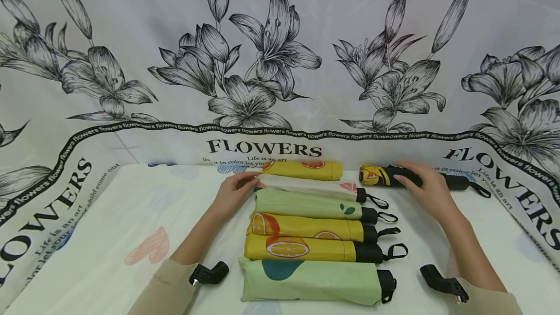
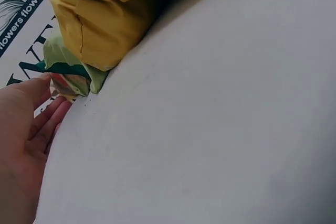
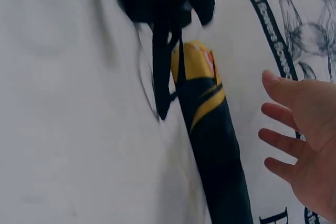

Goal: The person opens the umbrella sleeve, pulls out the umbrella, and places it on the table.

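Several folded umbrellas lie in a column on the table. My left hand is at the left ends of a pale umbrella with pink prints and the yellow orange-print roll behind it, on which no handle shows. Its fingers look nearly straight, with the tips near or touching the cloth ends. My right hand is over a black-and-yellow folded umbrella at the back right. In the right wrist view its fingers are spread, apart from that black-and-yellow umbrella.
Nearer me are a green umbrella with small leaves, two yellow orange-print umbrellas, and a wide green one. Their black handles and wrist loops point right. A flower-printed curtain rises behind the table.
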Action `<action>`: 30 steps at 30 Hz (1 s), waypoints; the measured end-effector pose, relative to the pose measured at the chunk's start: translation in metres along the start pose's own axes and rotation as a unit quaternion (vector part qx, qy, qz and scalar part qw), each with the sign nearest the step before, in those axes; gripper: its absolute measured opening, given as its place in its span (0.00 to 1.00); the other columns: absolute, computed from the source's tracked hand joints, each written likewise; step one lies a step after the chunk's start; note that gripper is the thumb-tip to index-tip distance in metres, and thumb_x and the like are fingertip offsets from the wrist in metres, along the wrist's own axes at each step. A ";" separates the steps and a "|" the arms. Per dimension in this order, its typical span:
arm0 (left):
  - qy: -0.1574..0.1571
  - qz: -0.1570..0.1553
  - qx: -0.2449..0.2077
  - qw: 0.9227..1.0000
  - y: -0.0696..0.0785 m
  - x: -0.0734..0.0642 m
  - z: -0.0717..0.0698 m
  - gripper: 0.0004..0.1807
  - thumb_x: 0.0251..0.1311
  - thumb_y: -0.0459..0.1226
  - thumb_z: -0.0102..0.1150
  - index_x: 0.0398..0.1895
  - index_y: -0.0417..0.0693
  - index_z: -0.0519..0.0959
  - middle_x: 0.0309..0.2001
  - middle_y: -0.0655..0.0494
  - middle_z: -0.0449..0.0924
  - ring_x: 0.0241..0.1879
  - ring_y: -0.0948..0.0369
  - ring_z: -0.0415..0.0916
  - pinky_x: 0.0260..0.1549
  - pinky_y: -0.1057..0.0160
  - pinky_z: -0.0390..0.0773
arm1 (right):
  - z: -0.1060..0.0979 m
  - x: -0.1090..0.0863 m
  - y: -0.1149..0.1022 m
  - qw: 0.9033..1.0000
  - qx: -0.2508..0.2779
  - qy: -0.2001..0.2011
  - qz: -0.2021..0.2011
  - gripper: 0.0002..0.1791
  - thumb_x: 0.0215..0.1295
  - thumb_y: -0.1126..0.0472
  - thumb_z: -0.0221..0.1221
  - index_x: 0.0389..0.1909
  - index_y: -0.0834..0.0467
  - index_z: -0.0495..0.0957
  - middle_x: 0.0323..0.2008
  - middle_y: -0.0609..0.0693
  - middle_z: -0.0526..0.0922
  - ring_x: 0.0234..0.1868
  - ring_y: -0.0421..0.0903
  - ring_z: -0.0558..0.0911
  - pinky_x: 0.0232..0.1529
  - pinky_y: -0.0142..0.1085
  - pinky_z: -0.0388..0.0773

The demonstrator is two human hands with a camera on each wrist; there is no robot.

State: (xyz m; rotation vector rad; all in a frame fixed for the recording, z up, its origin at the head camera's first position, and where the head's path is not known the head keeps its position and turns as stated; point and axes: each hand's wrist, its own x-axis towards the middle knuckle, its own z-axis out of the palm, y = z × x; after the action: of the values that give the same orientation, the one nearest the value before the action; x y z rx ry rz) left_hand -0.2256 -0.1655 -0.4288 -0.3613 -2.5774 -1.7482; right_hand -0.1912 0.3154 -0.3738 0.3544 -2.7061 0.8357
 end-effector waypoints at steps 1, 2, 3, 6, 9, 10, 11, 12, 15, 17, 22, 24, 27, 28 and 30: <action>-0.004 0.002 -0.004 1.000 0.000 -0.001 0.000 0.20 0.78 0.40 0.58 0.67 0.40 0.80 0.47 0.47 0.91 0.56 0.57 0.81 0.51 0.73 0.76 | 0.002 -0.001 -0.004 1.000 0.003 -0.001 0.000 0.21 0.78 0.58 0.61 0.67 0.62 0.78 0.66 0.71 0.77 0.69 0.74 0.70 0.63 0.73 0.65; -0.008 0.004 -0.009 1.000 0.001 -0.002 0.000 0.21 0.79 0.40 0.58 0.67 0.39 0.79 0.47 0.47 0.91 0.56 0.59 0.81 0.50 0.72 0.76 | 0.003 -0.001 -0.008 1.000 0.006 -0.001 -0.002 0.21 0.78 0.59 0.62 0.67 0.61 0.79 0.66 0.70 0.77 0.69 0.73 0.70 0.63 0.72 0.66; -0.010 0.004 -0.013 1.000 0.001 -0.002 0.000 0.21 0.79 0.40 0.58 0.67 0.39 0.80 0.47 0.46 0.91 0.54 0.60 0.81 0.50 0.73 0.76 | 0.005 -0.002 -0.012 1.000 0.008 -0.001 -0.006 0.21 0.78 0.59 0.62 0.66 0.60 0.79 0.65 0.69 0.78 0.68 0.73 0.71 0.63 0.72 0.66; -0.016 0.007 -0.022 1.000 0.000 -0.003 0.001 0.21 0.79 0.39 0.58 0.67 0.38 0.79 0.48 0.45 0.90 0.51 0.65 0.81 0.50 0.72 0.77 | 0.011 -0.004 -0.020 1.000 0.020 -0.002 -0.015 0.20 0.77 0.60 0.63 0.66 0.60 0.80 0.64 0.68 0.79 0.68 0.72 0.72 0.63 0.71 0.68; -0.018 0.006 -0.022 1.000 -0.001 -0.003 0.001 0.20 0.78 0.38 0.59 0.66 0.37 0.79 0.49 0.44 0.88 0.47 0.68 0.81 0.48 0.72 0.78 | 0.017 -0.006 -0.026 0.999 0.035 -0.005 -0.022 0.21 0.76 0.59 0.64 0.66 0.60 0.80 0.64 0.67 0.79 0.68 0.71 0.73 0.63 0.70 0.69; -0.017 0.005 -0.023 1.000 -0.001 -0.003 0.001 0.20 0.78 0.37 0.59 0.66 0.37 0.79 0.49 0.43 0.88 0.46 0.68 0.81 0.48 0.73 0.78 | 0.019 -0.007 -0.028 0.999 0.041 -0.007 -0.022 0.21 0.76 0.59 0.64 0.66 0.60 0.80 0.64 0.67 0.79 0.67 0.71 0.73 0.63 0.70 0.69; -0.016 0.003 -0.023 1.000 -0.001 -0.002 0.001 0.19 0.77 0.37 0.60 0.65 0.37 0.79 0.49 0.43 0.87 0.45 0.68 0.82 0.48 0.73 0.78 | 0.021 -0.008 -0.029 0.999 0.046 -0.009 -0.021 0.21 0.76 0.59 0.64 0.66 0.60 0.80 0.64 0.67 0.80 0.66 0.71 0.74 0.63 0.70 0.70; -0.017 0.007 -0.022 1.000 -0.001 -0.002 0.001 0.19 0.77 0.36 0.60 0.65 0.36 0.79 0.49 0.42 0.86 0.45 0.68 0.82 0.47 0.73 0.79 | 0.022 -0.008 -0.031 0.998 0.051 -0.010 -0.021 0.21 0.76 0.59 0.64 0.66 0.60 0.80 0.64 0.67 0.80 0.66 0.70 0.74 0.62 0.69 0.71; -0.019 0.015 -0.022 0.999 -0.002 -0.001 0.001 0.19 0.75 0.35 0.62 0.64 0.34 0.79 0.49 0.40 0.85 0.45 0.65 0.83 0.48 0.73 0.79 | 0.027 -0.009 -0.032 0.998 0.064 -0.015 -0.025 0.20 0.76 0.61 0.63 0.65 0.61 0.80 0.63 0.66 0.80 0.64 0.68 0.77 0.60 0.66 0.75; -0.020 0.021 -0.022 0.999 -0.001 -0.001 0.001 0.19 0.75 0.34 0.62 0.63 0.33 0.79 0.49 0.40 0.85 0.46 0.63 0.83 0.48 0.73 0.79 | 0.030 -0.010 -0.032 0.997 0.072 -0.017 -0.030 0.20 0.77 0.62 0.63 0.65 0.62 0.80 0.63 0.65 0.81 0.62 0.67 0.78 0.60 0.64 0.77; -0.016 0.032 -0.021 0.999 -0.001 -0.002 0.001 0.17 0.74 0.32 0.62 0.62 0.33 0.80 0.47 0.39 0.85 0.42 0.66 0.82 0.46 0.73 0.79 | 0.038 -0.009 -0.031 0.995 0.088 -0.029 -0.035 0.20 0.78 0.62 0.61 0.67 0.62 0.79 0.62 0.62 0.82 0.58 0.61 0.82 0.59 0.49 0.82; -0.015 0.037 -0.024 0.999 -0.001 -0.002 0.001 0.16 0.74 0.30 0.61 0.61 0.32 0.80 0.46 0.37 0.86 0.40 0.68 0.82 0.45 0.74 0.79 | 0.041 -0.009 -0.030 0.994 0.096 -0.037 -0.031 0.21 0.78 0.62 0.61 0.67 0.62 0.79 0.62 0.61 0.82 0.57 0.60 0.82 0.58 0.46 0.82; -0.012 0.036 -0.039 0.999 -0.001 -0.003 0.003 0.16 0.74 0.28 0.60 0.61 0.30 0.80 0.45 0.35 0.86 0.39 0.72 0.82 0.44 0.75 0.79 | 0.045 -0.010 -0.029 0.992 0.109 -0.052 -0.025 0.21 0.78 0.62 0.61 0.67 0.63 0.78 0.63 0.62 0.82 0.59 0.61 0.82 0.58 0.46 0.83; -0.010 0.034 -0.044 0.998 0.000 -0.003 0.003 0.16 0.73 0.28 0.60 0.61 0.30 0.80 0.45 0.35 0.87 0.38 0.72 0.82 0.44 0.75 0.79 | 0.046 -0.010 -0.029 0.992 0.113 -0.057 -0.023 0.21 0.79 0.62 0.61 0.68 0.63 0.78 0.64 0.62 0.82 0.59 0.61 0.82 0.57 0.46 0.83; -0.006 0.028 -0.054 0.998 0.000 -0.003 0.004 0.16 0.73 0.27 0.60 0.61 0.29 0.80 0.44 0.35 0.87 0.38 0.73 0.82 0.42 0.75 0.79 | 0.048 -0.009 -0.030 0.990 0.124 -0.069 -0.019 0.21 0.78 0.62 0.61 0.68 0.63 0.78 0.64 0.63 0.81 0.61 0.62 0.82 0.57 0.42 0.84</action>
State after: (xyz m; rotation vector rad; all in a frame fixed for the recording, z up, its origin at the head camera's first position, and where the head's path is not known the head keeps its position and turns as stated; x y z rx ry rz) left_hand -0.2218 -0.1620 -0.4308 -0.4421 -2.4603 -1.8761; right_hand -0.1827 0.2656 -0.3995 0.5333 -2.7142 1.1817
